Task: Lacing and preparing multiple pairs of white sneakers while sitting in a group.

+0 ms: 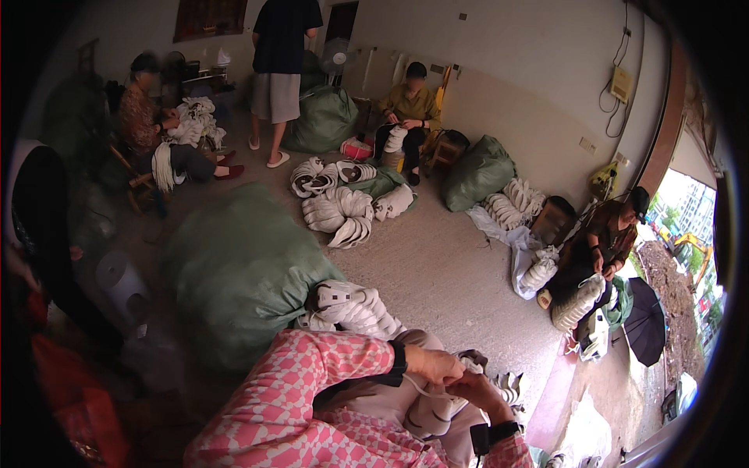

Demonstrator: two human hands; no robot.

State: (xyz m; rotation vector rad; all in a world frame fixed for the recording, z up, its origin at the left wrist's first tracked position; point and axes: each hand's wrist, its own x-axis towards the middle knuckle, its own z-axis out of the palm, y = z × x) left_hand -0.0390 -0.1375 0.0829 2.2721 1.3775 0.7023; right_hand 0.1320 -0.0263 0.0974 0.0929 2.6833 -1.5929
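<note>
Over my lap, my left hand [431, 365] and my right hand [477, 391] meet with fingers pinched together. Between and below them is a white shoe upper [427, 413], resting against my legs. Both hands are closed at its upper edge; a pale strip, perhaps a lace, shows under my left hand. My fingertips are too small and overlapped to show exactly what each one grips. A stack of white shoe uppers [355, 308] lies just beyond my left forearm. More white and dark pieces [511, 386] sit beside my right hand.
A big green sack [242, 273] bulges at my left. Heaped shoe uppers [339, 210] lie on the concrete floor [445, 273] ahead. Several people sit working around the room, and one stands at the back. A black umbrella [644, 320] is at the right by the doorway.
</note>
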